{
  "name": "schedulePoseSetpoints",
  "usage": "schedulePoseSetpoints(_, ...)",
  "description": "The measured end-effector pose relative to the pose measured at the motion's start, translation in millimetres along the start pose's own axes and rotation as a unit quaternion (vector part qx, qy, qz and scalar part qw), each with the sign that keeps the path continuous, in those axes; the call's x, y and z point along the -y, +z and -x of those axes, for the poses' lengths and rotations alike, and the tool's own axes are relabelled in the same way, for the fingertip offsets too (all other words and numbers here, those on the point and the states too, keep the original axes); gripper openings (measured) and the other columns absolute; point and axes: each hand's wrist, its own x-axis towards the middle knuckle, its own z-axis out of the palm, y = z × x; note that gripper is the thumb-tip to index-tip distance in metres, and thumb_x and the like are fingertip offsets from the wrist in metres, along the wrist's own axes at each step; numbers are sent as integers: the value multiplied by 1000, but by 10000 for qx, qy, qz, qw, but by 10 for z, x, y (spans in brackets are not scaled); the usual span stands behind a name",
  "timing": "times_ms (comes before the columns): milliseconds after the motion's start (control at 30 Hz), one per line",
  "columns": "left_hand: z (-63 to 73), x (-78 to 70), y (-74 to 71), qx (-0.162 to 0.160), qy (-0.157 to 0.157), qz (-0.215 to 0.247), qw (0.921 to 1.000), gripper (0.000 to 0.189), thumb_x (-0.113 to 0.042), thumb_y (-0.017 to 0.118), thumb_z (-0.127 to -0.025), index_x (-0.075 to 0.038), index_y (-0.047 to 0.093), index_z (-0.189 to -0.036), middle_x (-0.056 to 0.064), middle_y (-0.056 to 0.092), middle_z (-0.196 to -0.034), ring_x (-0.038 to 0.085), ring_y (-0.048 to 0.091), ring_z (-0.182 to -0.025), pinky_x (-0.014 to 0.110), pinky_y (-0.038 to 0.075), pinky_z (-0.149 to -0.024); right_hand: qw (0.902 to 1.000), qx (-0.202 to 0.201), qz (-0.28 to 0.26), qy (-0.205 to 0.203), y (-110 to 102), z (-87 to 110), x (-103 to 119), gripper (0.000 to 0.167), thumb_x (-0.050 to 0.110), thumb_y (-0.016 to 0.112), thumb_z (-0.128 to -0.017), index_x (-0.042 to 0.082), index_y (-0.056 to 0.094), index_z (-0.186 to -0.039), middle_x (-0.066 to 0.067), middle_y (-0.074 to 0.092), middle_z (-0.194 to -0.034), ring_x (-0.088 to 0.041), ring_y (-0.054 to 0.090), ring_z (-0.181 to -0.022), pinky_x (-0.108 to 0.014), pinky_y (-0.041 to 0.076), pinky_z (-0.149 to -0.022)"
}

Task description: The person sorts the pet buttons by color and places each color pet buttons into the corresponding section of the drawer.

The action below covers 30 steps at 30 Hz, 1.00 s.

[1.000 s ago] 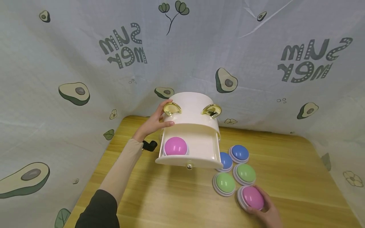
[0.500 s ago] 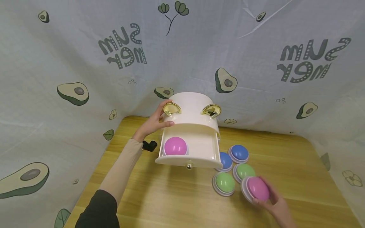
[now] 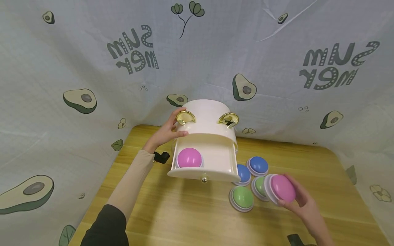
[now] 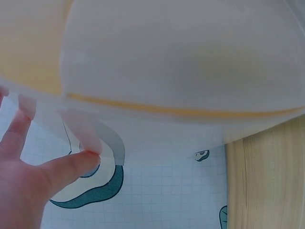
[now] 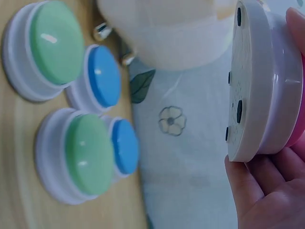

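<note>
My left hand [image 3: 164, 134] lies spread against the left side of a white drawer box [image 3: 206, 116] with gold ear-shaped trims, its thumb reaching toward the front. In the left wrist view, the thumb and fingertips touch the box's wall. The box's drawer [image 3: 220, 157] is pulled out, and a pink buzzer button [image 3: 189, 158] sits in its left part. My right hand [image 3: 303, 201] grips another pink buzzer button [image 3: 282, 188] by its rim, tilted and raised above the table. Its white underside [image 5: 250, 81], with dark feet and small holes, shows in the right wrist view.
Right of the drawer on the wooden table [image 3: 184, 218] lie two blue buttons [image 3: 259, 165] and two green buttons [image 3: 243, 197]. The held button partly covers one green button. A printed cloth [image 3: 197, 61] hangs behind the table and along its sides.
My right hand has lifted the pink buzzer button off the table and moved it up and slightly right, tilting it. The left hand, the box and the drawer have stayed put.
</note>
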Motion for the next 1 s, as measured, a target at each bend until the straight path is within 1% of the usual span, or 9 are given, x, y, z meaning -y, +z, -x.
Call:
schedulePoseSetpoints(67,1,-2,-2,8,-8,-11,10000,81,-10,68,-87,-23,16,-148,9,14,-155,32,17,-142,57,23,-107,9999,-22,-71,-142,-2,-46,71,78,-12,64,-83,7,29,-150,16,41,-142,6,38,-122,-8,35,-90)
schedulePoseSetpoints(200,-5,8,-9,2,21,-45,10000,83,-22,71,-87,-25,16,-149,8,14,-155,32,18,-142,57,23,-107,9990,-54,47,-451,13,-151,214,80,-15,65,-80,6,31,-149,14,42,-143,4,39,-124,-8,35,-92)
schedulePoseSetpoints(300,-7,10,-13,-8,9,-66,10000,85,-33,72,-85,-26,16,-149,7,15,-155,32,18,-142,57,22,-108,9979,8,-85,-638,34,-243,326,81,-17,65,-79,5,32,-149,10,43,-143,1,38,-126,-9,34,-94)
schedulePoseSetpoints(367,-8,10,-14,-12,-11,-71,10000,86,-35,73,-85,-26,17,-149,6,14,-155,31,17,-142,58,22,-108,9967,85,-224,-777,51,-307,400,81,-18,65,-78,3,32,-148,7,44,-143,-1,38,-127,-9,34,-95)
schedulePoseSetpoints(600,-4,9,-4,-9,-22,-60,10000,83,-25,71,-86,-26,17,-149,7,12,-156,34,15,-142,61,20,-107,9934,222,-177,-1113,135,-505,662,83,-20,69,-74,3,35,-147,2,44,-143,-4,41,-126,-11,35,-95)
schedulePoseSetpoints(667,-3,9,-3,-10,-37,-76,10000,84,-27,71,-86,-26,17,-149,7,12,-157,34,15,-142,61,21,-107,9925,264,-173,-1180,162,-553,726,84,-20,69,-73,2,35,-146,1,44,-143,-5,41,-126,-11,35,-96)
schedulePoseSetpoints(833,-2,5,-2,-8,-95,-26,10000,87,-42,72,-84,-27,17,-149,5,12,-156,31,15,-142,60,23,-106,9904,324,-84,-1339,236,-667,870,84,-20,71,-72,4,38,-145,-2,45,-143,-9,43,-125,-12,36,-96)
schedulePoseSetpoints(900,-2,3,-2,-5,-91,-15,10000,87,-43,72,-84,-27,17,-149,5,12,-156,30,15,-142,60,24,-106,9898,346,-31,-1385,266,-709,919,84,-19,72,-72,5,39,-145,-3,45,-142,-9,44,-124,-13,36,-97)
schedulePoseSetpoints(1000,7,-45,-1,11,-103,-7,9999,83,-30,71,-87,-25,16,-149,6,11,-157,31,15,-142,60,25,-105,9894,424,57,-1389,312,-762,989,82,-16,73,-73,7,40,-145,-4,45,-142,-10,44,-123,-14,37,-97)
